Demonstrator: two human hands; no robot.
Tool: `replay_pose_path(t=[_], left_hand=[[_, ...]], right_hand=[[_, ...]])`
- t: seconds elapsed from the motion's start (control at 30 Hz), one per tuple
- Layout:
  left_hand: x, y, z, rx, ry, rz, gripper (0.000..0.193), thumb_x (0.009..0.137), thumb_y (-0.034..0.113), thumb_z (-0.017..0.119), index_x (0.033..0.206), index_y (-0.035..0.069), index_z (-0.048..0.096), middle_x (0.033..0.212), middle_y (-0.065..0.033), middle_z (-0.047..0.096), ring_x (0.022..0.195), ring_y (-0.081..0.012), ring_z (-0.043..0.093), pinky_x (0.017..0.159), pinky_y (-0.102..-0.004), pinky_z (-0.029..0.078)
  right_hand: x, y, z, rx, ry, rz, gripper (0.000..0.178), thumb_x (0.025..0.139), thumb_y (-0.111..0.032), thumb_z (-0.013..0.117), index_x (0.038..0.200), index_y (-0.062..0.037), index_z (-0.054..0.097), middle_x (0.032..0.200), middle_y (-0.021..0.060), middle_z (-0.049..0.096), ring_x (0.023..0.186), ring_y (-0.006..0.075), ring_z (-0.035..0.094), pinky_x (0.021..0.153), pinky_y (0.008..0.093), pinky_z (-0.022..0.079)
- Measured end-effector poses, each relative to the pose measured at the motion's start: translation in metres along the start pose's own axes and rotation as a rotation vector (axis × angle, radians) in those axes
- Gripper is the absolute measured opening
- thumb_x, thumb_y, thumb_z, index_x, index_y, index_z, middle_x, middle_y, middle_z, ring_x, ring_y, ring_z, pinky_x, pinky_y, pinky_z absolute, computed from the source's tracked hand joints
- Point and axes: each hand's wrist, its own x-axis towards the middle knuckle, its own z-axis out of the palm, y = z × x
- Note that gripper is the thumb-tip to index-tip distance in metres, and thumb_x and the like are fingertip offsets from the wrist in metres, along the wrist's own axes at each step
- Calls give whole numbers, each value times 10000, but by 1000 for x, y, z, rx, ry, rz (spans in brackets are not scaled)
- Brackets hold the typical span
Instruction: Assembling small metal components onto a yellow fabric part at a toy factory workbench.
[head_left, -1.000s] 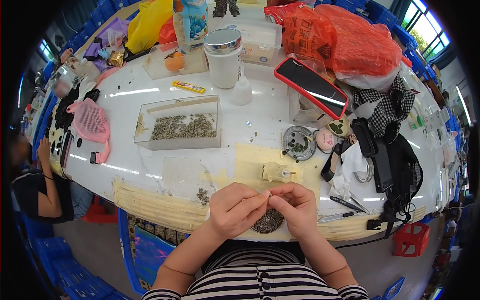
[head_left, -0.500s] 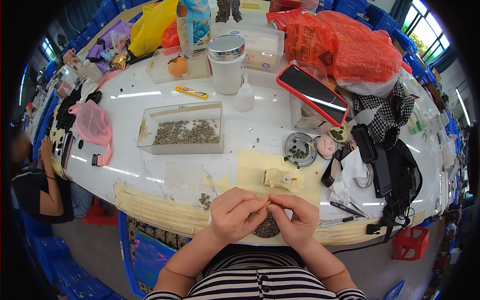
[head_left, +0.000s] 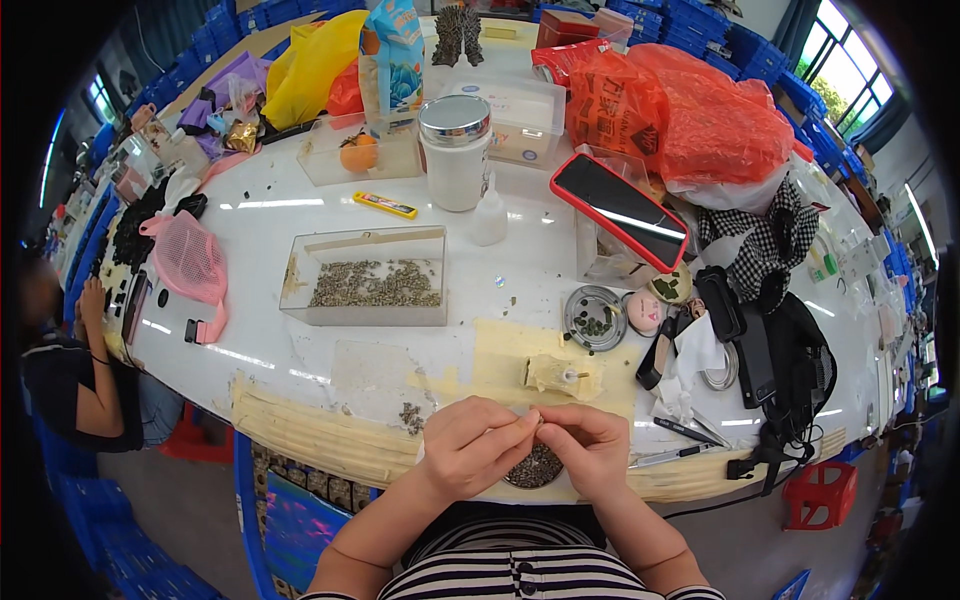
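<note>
My left hand (head_left: 474,446) and my right hand (head_left: 586,448) meet at the table's front edge, thumbs and forefingers pinched together. Between the fingertips is something tiny that I cannot make out. Just below them is a round dish (head_left: 535,468) full of small grey-brown pieces, partly hidden by both hands. Beyond the fingers stands a tape-wrapped block (head_left: 548,374) with a short peg sticking out of its side. To its upper right, a round metal dish (head_left: 596,318) holds small dark green pieces. A clear box (head_left: 362,308) of small grey pieces lies farther left.
A white canister (head_left: 455,155), a squeeze bottle (head_left: 489,215) and a yellow cutter (head_left: 385,205) stand or lie farther back. A red-cased phone (head_left: 620,210) rests on a box at right. Tweezers and a pen-like tool (head_left: 672,456) lie near the front edge. Another person (head_left: 90,380) sits at far left.
The whole view has shifted slightly, with the table's things lower in the picture. My hands stay pinched together above the dish, almost in the same place.
</note>
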Motion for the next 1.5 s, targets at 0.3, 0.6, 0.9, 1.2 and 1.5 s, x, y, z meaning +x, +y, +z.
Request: replay_pose_path(t=[0.3,0.6,0.9,1.2,1.5], left_hand=[[-4,-1,3,17,8,-28,261,643,-78,784,880,11,719,741,-56,634,602,-183,611,510,-274,473],[-4,1,2,-25,22,-123,220,651,-64,794,831,20,700,735,-64,633,605,-187,615,507,-269,477],[-1,1,0,-7,9,25,287,646,-83,795,912,3,731,764,-56,648,621,-188,615,517,-273,473],[-5,0,3,-11,17,-71,225,663,-73,790,857,13,716,758,-75,647,624,-192,624,530,-272,479],[-6,1,3,-87,15,-190,216,688,-73,782,881,6,727,764,-86,653,636,-180,629,558,-262,487]], right_hand=[[-1,4,-2,-248,35,-227,214,832,69,726,1043,33,723,979,129,737,858,153,702,769,264,559],[1,-6,5,-559,51,-437,237,801,89,731,1033,39,728,947,151,736,828,177,708,752,265,552],[-1,-1,-4,77,-28,39,223,886,52,691,1109,59,692,1026,115,726,923,143,685,823,258,549],[4,0,2,-352,36,-377,188,820,72,728,1004,34,717,984,132,735,844,171,709,770,261,562],[3,0,4,-460,70,-405,220,826,64,722,1042,26,733,952,134,737,819,160,709,731,251,557]])
